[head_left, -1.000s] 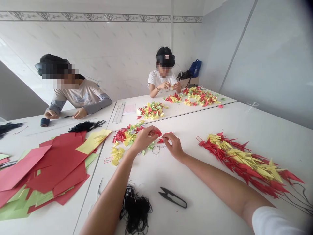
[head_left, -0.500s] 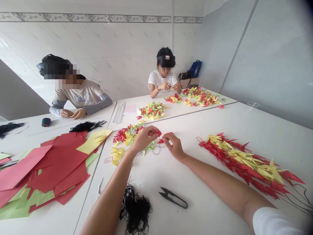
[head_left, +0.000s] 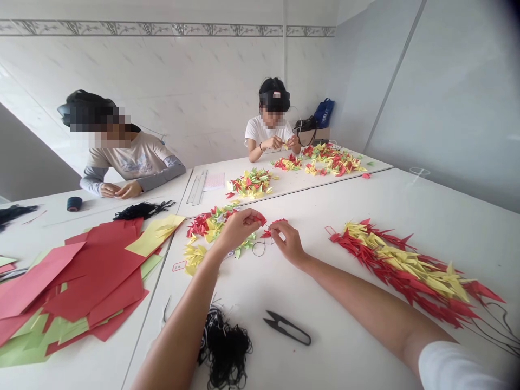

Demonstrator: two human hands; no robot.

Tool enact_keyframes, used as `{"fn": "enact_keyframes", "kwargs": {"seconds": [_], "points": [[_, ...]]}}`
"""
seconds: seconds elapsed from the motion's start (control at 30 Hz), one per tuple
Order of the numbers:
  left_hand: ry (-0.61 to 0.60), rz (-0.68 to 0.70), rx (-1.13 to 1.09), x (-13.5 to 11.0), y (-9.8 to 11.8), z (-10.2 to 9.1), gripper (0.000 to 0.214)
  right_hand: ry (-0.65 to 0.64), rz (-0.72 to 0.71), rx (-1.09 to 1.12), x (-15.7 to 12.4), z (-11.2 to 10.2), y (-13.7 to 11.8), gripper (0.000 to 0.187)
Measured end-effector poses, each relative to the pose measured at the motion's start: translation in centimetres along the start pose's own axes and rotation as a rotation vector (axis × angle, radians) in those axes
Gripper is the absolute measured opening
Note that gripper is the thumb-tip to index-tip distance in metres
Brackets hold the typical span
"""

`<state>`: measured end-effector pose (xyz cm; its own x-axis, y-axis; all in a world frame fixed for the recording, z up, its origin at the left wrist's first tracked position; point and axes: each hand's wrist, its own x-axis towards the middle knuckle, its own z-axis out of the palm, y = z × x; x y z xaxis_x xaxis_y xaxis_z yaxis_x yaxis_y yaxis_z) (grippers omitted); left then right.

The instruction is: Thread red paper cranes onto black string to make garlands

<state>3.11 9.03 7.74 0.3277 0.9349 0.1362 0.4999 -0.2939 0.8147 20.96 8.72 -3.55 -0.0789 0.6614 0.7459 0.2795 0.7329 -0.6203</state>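
Observation:
My left hand (head_left: 239, 230) is closed, its fingertips pinching a small red folded paper crane (head_left: 260, 219). Close beside it, my right hand (head_left: 288, 242) is closed too, thumb and forefinger pinched on a dark thread (head_left: 259, 248) that loops down to the table. A thin line spans the short gap between the hands; whether it is a needle or bare thread I cannot tell. More red folded paper shows just behind the right fingers. Under and behind my left hand lies a pile of red, yellow and green paper cranes (head_left: 213, 223).
Black thread snips (head_left: 287, 327) and a tangled black thread bundle (head_left: 227, 346) lie near me. Finished crane strings (head_left: 406, 265) stretch out on the right. Coloured paper sheets (head_left: 97, 271) cover the left. Two people sit opposite, with further crane piles (head_left: 252, 183) before one.
The whole view has shifted very slightly. Both hands keep the same pose and grip, with no visible movement of the crane or thread.

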Motion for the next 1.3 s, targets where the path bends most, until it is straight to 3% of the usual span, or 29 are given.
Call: {"fn": "enact_keyframes", "kwargs": {"seconds": [1.3], "points": [[0.005, 0.001, -0.015, -0.03, -0.21, -0.13, 0.016, -0.002, 0.010, -0.011, -0.06, -0.01, 0.08, 0.017]]}}
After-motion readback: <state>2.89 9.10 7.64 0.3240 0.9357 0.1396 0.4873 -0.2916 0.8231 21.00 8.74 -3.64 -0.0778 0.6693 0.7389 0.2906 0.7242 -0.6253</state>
